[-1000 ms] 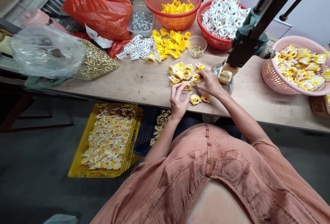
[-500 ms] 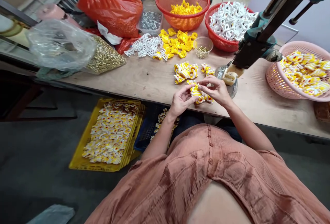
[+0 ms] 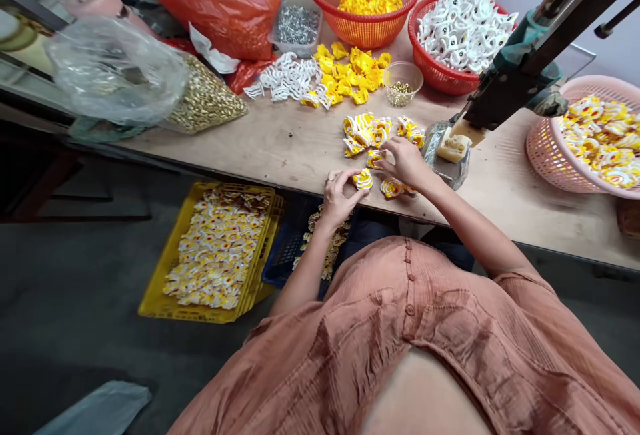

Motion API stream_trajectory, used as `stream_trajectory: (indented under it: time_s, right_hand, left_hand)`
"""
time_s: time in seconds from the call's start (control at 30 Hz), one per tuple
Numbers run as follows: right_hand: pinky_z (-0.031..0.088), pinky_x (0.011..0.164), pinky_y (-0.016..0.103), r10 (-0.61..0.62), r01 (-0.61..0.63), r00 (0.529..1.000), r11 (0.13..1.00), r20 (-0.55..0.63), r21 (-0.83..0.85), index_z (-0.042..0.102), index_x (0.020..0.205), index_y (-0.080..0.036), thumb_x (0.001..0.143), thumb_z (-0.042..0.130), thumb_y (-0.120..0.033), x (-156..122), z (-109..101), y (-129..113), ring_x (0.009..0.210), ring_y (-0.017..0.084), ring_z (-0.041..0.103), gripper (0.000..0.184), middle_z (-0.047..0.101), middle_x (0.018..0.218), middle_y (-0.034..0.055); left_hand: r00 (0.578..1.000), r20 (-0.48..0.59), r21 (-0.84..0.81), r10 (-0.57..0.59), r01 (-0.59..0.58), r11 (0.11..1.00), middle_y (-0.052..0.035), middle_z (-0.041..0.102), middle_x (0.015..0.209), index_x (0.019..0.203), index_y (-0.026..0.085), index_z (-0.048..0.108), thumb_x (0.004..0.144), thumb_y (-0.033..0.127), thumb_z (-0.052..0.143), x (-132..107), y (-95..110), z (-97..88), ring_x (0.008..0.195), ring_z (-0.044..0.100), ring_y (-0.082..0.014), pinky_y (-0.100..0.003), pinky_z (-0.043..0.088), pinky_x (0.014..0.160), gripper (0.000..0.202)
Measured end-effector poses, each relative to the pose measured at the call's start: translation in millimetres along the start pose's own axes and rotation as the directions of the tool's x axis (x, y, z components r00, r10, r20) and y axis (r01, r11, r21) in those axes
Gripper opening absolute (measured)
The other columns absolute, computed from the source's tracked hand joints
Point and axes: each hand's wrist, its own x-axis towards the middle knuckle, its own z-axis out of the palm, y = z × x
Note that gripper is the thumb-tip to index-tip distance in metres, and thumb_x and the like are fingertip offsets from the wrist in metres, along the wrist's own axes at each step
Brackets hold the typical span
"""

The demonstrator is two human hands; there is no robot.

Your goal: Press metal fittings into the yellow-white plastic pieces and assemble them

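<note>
My left hand (image 3: pixel 340 198) is closed on a small yellow-and-white striped plastic piece (image 3: pixel 363 179), pinched between thumb and fingers just above the table's front edge. To its right, my right hand (image 3: pixel 406 165) has its thumb and fingertips on the right side of another such piece (image 3: pixel 375 158), which lies on the tabletop. A small pile of striped pieces (image 3: pixel 359 131) sits just beyond, with a few more (image 3: pixel 411 130) to the right. Under my right wrist lie further pieces (image 3: pixel 391 187), partly hidden by it.
A press (image 3: pixel 520 68) with a cream-coloured block (image 3: pixel 454 147) stands to the right. Behind are yellow parts (image 3: pixel 355 71), white strips (image 3: pixel 287 78), a cup of brass rings (image 3: pixel 400 91) and red baskets (image 3: pixel 373 35). A pink basket (image 3: pixel 545 148) stands far right; a yellow crate (image 3: pixel 155 288) sits below.
My hands were together on one striped piece. Now they are apart: the left has drawn back slightly with a piece, and the right has reached another on the table. The view has shifted a little.
</note>
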Motion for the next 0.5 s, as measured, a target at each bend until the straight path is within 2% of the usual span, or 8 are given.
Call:
stream_trajectory:
  time_s: [0.07, 0.13, 0.23, 0.3, 0.4, 0.5]
  right_hand:
    - [0.057, 0.096, 0.044, 0.026, -0.020, 0.996, 0.998, 0.090, -0.064, 0.071, 0.109, -0.012, 0.096, 0.071, -0.020, 9, 9, 0, 0.102, 0.030, 0.068, 0.016, 0.074, 0.113, 0.0197]
    - [0.057, 0.093, 0.043, 0.045, -0.038, 0.993, 0.997, 0.107, -0.068, 0.069, 0.107, -0.012, 0.095, 0.069, -0.018, 11, 14, -1, 0.097, 0.028, 0.068, 0.013, 0.073, 0.109, 0.0184]
    - [0.057, 0.093, 0.043, 0.012, -0.010, 0.999, 0.999, -0.041, 0.037, 0.065, 0.105, -0.017, 0.097, 0.068, -0.023, 2, 11, -2, 0.097, 0.026, 0.066, 0.011, 0.071, 0.108, 0.0137]
    - [0.057, 0.096, 0.045, -0.056, 0.083, 0.978, 0.989, -0.200, 0.126, 0.064, 0.108, -0.020, 0.100, 0.065, -0.029, -9, 5, -6, 0.101, 0.026, 0.065, 0.012, 0.070, 0.108, 0.0115]
    - [0.057, 0.102, 0.050, -0.176, 0.252, 0.917, 0.951, -0.357, 0.178, 0.065, 0.114, -0.022, 0.106, 0.061, -0.035, -27, -6, -20, 0.111, 0.028, 0.066, 0.016, 0.071, 0.114, 0.0119]
    - [0.058, 0.104, 0.050, -0.245, 0.354, 0.881, 0.909, -0.405, 0.220, 0.068, 0.120, -0.023, 0.106, 0.065, -0.044, -39, -19, -33, 0.116, 0.028, 0.068, 0.025, 0.073, 0.118, 0.0125]
  left_hand:
    - [0.999, 0.020, 0.074, 0.028, -0.029, 0.997, -0.0105, 0.077, 0.131, 0.131, 0.023, 0.075, 0.083, 0.025, 0.092, 2, -5, 1.6, 0.127, 0.065, -0.0324, -0.050, 0.054, 0.115, 0.051]
    - [0.998, 0.014, 0.091, 0.058, -0.059, 0.994, -0.0128, 0.073, 0.142, 0.133, 0.023, 0.075, 0.080, 0.031, 0.096, 3, -3, -0.3, 0.134, 0.062, -0.0356, -0.055, 0.051, 0.120, 0.058]
    - [0.991, -0.118, -0.030, 0.059, -0.063, 0.998, -0.0146, 0.071, 0.146, 0.131, 0.022, 0.077, 0.087, 0.046, 0.092, 7, 14, -5.5, 0.136, 0.065, -0.0339, -0.053, 0.050, 0.122, 0.052]
    - [0.985, -0.172, -0.251, -0.010, -0.034, 0.968, -0.0148, 0.074, 0.139, 0.133, 0.021, 0.076, 0.095, 0.056, 0.081, 11, 30, -5.6, 0.125, 0.072, -0.0291, -0.046, 0.057, 0.113, 0.052]
    - [0.992, -0.046, -0.616, -0.117, 0.065, 0.785, -0.0142, 0.078, 0.133, 0.141, 0.020, 0.073, 0.093, 0.064, 0.081, 22, 52, 1.7, 0.111, 0.079, -0.0246, -0.037, 0.063, 0.100, 0.065]
    - [0.983, 0.053, -0.763, -0.178, 0.155, 0.628, -0.0111, 0.083, 0.121, 0.134, 0.019, 0.077, 0.086, 0.058, 0.091, 30, 64, 9.7, 0.104, 0.081, -0.0232, -0.036, 0.065, 0.099, 0.064]
